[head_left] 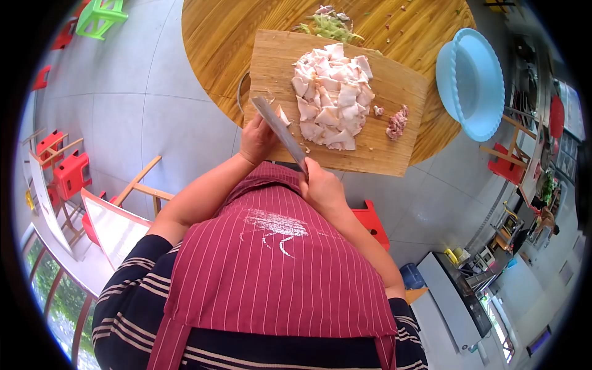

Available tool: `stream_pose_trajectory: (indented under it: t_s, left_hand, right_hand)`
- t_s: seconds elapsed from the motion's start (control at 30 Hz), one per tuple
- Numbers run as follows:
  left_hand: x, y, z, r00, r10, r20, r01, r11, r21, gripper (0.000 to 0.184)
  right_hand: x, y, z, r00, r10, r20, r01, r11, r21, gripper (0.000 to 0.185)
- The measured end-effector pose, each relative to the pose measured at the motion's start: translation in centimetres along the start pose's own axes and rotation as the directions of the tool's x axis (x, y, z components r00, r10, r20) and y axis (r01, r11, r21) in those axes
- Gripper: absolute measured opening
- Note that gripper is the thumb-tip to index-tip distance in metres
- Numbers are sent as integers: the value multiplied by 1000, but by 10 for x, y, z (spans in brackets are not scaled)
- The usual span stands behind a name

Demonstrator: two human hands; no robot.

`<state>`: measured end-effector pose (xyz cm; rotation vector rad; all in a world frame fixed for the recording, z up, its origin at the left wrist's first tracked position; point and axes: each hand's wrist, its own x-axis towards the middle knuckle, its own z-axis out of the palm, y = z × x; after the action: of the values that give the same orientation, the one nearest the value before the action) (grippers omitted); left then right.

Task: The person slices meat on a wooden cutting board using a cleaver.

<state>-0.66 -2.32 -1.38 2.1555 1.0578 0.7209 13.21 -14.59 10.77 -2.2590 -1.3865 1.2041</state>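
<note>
My right hand (322, 186) is wrapped around the handle of a cleaver (279, 131), whose blade slants up and left over the near left part of a wooden cutting board (394, 80). My left hand (257, 142) is at the board's left edge, close against the blade. Its fingers look curled and are partly hidden behind the cleaver, so what they press on does not show. A small pale slice (282, 116) lies just right of the blade. In the middle of the board is a heap of pale, flat meat pieces (333, 98), fatty or skin-like.
Reddish meat scraps (398, 123) lie on the board's right side. Green peelings (330, 28) sit behind it on the round wooden table (216, 43). A light blue plastic basin with a scalloped basket (472, 83) stands at the right. A red stool (371, 223) is below.
</note>
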Motion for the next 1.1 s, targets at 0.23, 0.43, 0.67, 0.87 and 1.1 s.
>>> stream_pose_trajectory:
  t_s: [0.23, 0.43, 0.67, 0.87, 1.1]
  left_hand:
    - [5, 5, 2, 997, 22, -77, -22, 1000, 1, 30]
    - [-1, 0, 6, 999, 0, -51, 1, 999, 36, 33]
    - [6, 2, 2, 998, 11, -67, -16, 998, -68, 29]
    - [3, 3, 4, 997, -76, -32, 77, 997, 16, 27]
    - [2, -1, 6, 998, -3, -59, 5, 1000, 25, 29]
  right_hand:
    - [23, -7, 3, 996, 33, 82, -36, 999, 34, 28]
    - [50, -8, 16, 999, 24, 42, -26, 999, 48, 24]
    - [13, 16, 7, 985, 80, 150, -93, 992, 87, 23]
    - [74, -13, 19, 997, 35, 62, -40, 996, 82, 21]
    - [10, 28, 22, 987, 132, 89, -138, 988, 63, 24]
